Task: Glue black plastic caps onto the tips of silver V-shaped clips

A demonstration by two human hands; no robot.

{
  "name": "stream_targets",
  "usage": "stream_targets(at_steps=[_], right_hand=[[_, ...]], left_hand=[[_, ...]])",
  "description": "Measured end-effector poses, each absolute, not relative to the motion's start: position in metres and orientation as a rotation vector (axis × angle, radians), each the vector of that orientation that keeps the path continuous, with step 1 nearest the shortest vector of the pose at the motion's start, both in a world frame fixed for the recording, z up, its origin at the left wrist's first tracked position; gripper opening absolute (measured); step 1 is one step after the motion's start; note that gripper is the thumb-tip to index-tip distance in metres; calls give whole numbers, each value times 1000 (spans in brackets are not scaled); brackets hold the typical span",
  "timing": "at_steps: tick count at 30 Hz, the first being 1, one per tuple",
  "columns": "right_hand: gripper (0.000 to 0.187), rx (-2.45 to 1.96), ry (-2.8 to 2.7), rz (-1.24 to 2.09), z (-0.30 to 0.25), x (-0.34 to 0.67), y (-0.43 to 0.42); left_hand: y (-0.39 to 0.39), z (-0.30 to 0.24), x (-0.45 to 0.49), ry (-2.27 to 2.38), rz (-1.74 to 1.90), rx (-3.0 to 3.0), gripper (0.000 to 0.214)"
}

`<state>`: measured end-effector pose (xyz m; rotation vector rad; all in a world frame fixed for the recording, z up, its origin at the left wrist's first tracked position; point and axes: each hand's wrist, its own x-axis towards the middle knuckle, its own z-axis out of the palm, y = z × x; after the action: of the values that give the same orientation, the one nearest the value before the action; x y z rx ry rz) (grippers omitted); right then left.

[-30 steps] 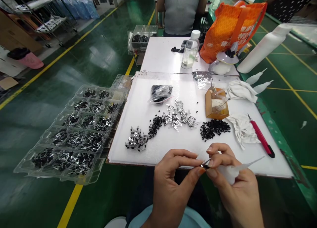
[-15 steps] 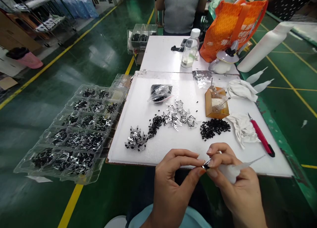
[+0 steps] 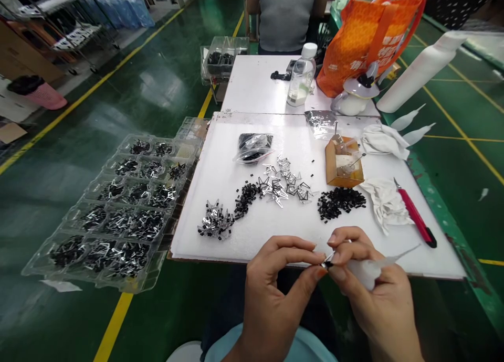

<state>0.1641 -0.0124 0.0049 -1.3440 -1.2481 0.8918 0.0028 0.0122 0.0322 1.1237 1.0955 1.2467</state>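
Note:
My left hand point(image 3: 279, 288) and my right hand point(image 3: 372, 283) meet over the near edge of a white foam board point(image 3: 228, 246). Between their fingertips is a tiny black component with thin metal leads point(image 3: 326, 264), pinched by my left hand. My right hand also holds a white squeeze bottle with a thin nozzle point(image 3: 366, 273). On the board lie a heap of black bits point(image 3: 340, 203), bent metal pieces point(image 3: 281, 186), and a pile of silver-and-black parts point(image 3: 216, 221).
A compartmented plastic tray point(image 3: 110, 215) of similar parts sits left of the board. On the board are a small cardboard box point(image 3: 343, 162), white cloths point(image 3: 386, 204) and a red utility knife point(image 3: 412, 216). A seated person point(image 3: 285, 10) is at a table beyond.
The whole scene has shifted slightly upward in view. My hands keep nearly the same pose around the tiny component.

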Motion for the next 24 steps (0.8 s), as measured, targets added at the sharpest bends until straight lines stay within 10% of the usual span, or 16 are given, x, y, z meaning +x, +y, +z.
stream_targets(at_steps=[24], right_hand=[[11, -1360, -1176, 906, 3, 161, -12]], left_hand=[[14, 32, 3, 1112, 1229, 1110, 16]])
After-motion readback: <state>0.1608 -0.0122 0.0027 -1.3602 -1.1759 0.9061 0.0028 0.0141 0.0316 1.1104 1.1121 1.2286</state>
